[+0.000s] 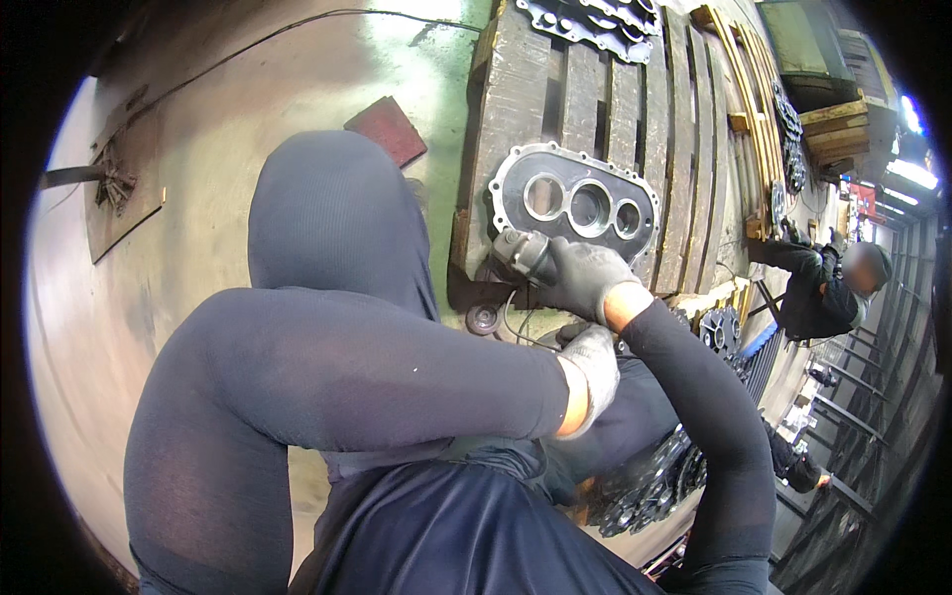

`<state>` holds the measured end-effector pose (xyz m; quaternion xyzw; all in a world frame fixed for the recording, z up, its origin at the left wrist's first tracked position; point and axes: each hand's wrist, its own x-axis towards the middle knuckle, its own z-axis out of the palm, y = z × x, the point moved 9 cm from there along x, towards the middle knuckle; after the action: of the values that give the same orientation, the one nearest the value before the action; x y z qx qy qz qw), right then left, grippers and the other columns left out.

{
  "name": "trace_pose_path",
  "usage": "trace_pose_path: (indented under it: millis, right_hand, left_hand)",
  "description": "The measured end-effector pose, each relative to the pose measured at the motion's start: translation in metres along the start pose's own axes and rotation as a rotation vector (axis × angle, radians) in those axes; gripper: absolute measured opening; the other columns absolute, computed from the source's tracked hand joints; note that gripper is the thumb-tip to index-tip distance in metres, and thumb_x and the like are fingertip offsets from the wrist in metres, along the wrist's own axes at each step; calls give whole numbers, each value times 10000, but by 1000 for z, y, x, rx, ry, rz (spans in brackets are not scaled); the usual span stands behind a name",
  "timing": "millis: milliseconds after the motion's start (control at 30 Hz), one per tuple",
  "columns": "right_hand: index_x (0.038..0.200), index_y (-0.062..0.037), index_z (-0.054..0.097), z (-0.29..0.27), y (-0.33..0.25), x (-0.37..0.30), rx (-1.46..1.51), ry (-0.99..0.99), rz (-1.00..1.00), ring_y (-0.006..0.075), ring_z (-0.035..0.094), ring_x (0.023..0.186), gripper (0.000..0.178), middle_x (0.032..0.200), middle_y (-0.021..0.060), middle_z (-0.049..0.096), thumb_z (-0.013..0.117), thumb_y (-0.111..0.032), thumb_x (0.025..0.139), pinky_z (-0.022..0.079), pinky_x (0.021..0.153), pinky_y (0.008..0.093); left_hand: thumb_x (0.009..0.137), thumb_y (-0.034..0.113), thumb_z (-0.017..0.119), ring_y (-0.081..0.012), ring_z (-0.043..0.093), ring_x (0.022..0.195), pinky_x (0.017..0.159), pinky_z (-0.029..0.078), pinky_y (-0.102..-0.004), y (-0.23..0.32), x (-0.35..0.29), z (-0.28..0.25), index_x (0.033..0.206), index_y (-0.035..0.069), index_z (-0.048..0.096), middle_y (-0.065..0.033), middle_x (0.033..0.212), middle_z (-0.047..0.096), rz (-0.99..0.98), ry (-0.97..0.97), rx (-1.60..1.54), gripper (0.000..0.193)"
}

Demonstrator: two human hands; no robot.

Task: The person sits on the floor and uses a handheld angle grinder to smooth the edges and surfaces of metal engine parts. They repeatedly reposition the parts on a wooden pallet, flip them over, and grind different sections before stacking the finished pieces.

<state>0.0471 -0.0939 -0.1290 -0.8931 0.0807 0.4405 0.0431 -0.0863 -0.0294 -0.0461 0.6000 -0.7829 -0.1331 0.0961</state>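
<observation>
My right hand [592, 278], in a grey glove, is closed around a grey power tool [526, 256] with a rounded body, perhaps a grinder. The tool is beside the lower edge of a dark metal cover plate [588, 210]. That plate has a bolt-hole flange and three round openings, and it lies on a wooden pallet [481, 164]. Below the right hand, my left hand [593, 367], also gloved, is curled with its fingers partly hidden. What it holds cannot be made out. A thin cord [510, 315] runs between the tool and the left hand.
Another metal casting [595, 30] lies at the pallet's far end. A round dark part [483, 319] is near its left corner. A red-brown board [389, 131] lies on the floor. Stacked dark castings [650, 486] sit at lower right. A person [828, 288] is at the right.
</observation>
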Motion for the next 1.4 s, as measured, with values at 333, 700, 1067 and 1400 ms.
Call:
trace_pose_path:
  millis: [333, 700, 1067, 1400]
  right_hand:
    - [1316, -36, 589, 36, 31, -36, 67, 227, 35, 408, 783, 1080, 626, 1156, 208, 769, 889, -370, 881, 622, 909, 521]
    - [1387, 5, 549, 74, 30, -27, -79, 379, -60, 368, 793, 915, 699, 1073, 176, 763, 878, -295, 847, 617, 815, 480]
    - [1374, 4, 546, 103, 83, -58, -75, 485, -5, 319, 787, 842, 682, 1001, 141, 755, 872, -288, 851, 605, 759, 441]
    - [1459, -16, 523, 128, 148, -65, -68, 486, 98, 327, 756, 866, 775, 1016, 130, 734, 883, -347, 858, 591, 781, 466]
  left_hand:
    - [963, 245, 722, -292, 778, 997, 824, 548, -500, 15, -19, -14, 1158, 121, 883, -76, 1076, 849, 80, -221, -67, 282]
    - [976, 237, 710, -344, 780, 996, 811, 555, -599, 26, 0, 12, 1166, 144, 884, -83, 1072, 846, 171, -436, -58, 274]
    - [892, 189, 713, -296, 758, 814, 736, 530, -463, 28, 22, 21, 928, 95, 863, -101, 850, 788, 167, -301, -42, 181]
    - [899, 202, 688, -311, 765, 805, 781, 536, -454, 36, 55, 43, 912, 88, 850, -118, 847, 785, 197, -401, -86, 199]
